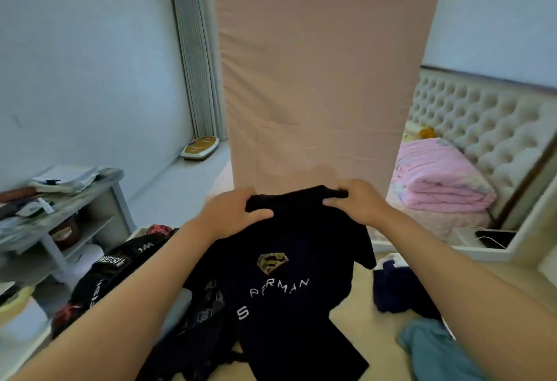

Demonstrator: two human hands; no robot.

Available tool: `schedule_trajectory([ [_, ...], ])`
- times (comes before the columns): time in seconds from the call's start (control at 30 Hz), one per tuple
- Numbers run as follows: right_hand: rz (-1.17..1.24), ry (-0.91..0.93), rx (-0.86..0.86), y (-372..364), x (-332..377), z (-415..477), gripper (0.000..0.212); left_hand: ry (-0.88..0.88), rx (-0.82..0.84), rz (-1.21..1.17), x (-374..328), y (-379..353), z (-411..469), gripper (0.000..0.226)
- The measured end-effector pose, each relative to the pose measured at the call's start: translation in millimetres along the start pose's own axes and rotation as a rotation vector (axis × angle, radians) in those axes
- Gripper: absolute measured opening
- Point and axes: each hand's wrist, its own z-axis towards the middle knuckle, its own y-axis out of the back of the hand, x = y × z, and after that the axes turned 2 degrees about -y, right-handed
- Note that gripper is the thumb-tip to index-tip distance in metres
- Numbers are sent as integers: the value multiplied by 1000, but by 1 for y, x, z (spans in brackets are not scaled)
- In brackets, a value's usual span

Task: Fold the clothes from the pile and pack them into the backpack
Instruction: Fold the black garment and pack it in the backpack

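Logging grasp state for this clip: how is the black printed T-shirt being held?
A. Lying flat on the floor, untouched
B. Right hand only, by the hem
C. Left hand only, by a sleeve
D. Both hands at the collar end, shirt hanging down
D: the left hand and right hand both grip the top edge of the T-shirt, which hangs below them.

Folded pink quilt [443,178] beside tufted headboard [482,121], cluttered grey shelf [75,196] opposite.

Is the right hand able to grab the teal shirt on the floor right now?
Probably not yet. The right hand is busy pinching the black Superman shirt up high, with the left hand. The teal shirt lies uncovered below, so nothing blocks it once that grip lets go.
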Motion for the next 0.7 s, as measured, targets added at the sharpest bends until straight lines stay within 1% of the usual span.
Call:
schedule_trajectory([
  [0.03,11,-19,-20,8,8,-8,30,-23,21,23,1,13,-7,47],
  [0.1,64,-20,-33,22,26,-27,29,-91,37,56,-1,35,-21,41],
  [0.2,199,2,-13,41,57,-60,23,-185,-51,-15,-2,57,-39,22],
  [0.23,255,9,0,48,68,-72,18,-196,-85,-53,-3,64,-43,16],
  [0.27,303,15,20,56,77,-81,15,-193,-112,-87,-6,72,-48,14],
  [0.3,355,12,53,65,87,-91,14,-181,-131,-104,-10,80,-53,16],
  [0.37,466,-59,196,85,99,-105,7,-195,-179,-107,-24,101,-63,20],
  [0.4,529,-108,271,96,103,-109,18,-220,-179,-140,-33,114,-69,21],
  [0.43,580,-164,342,107,107,-114,31,-234,-136,-228,-41,127,-76,21],
  [0.5,648,-229,430,126,110,-121,52,-246,93,-527,-55,152,-91,21],
  [0.53,667,-232,451,133,108,-123,58,-237,211,-618,-57,161,-96,25],
  [0.57,680,-230,458,137,106,-125,56,-231,285,-627,-57,165,-99,29],
  [0.6,668,-219,438,139,103,-125,49,-223,310,-583,-56,166,-100,29],
  [0.63,640,-204,397,139,101,-124,42,-216,291,-523,-54,161,-99,26],
  [0.7,517,-173,250,131,95,-122,31,-201,140,-420,-51,142,-94,20],
])
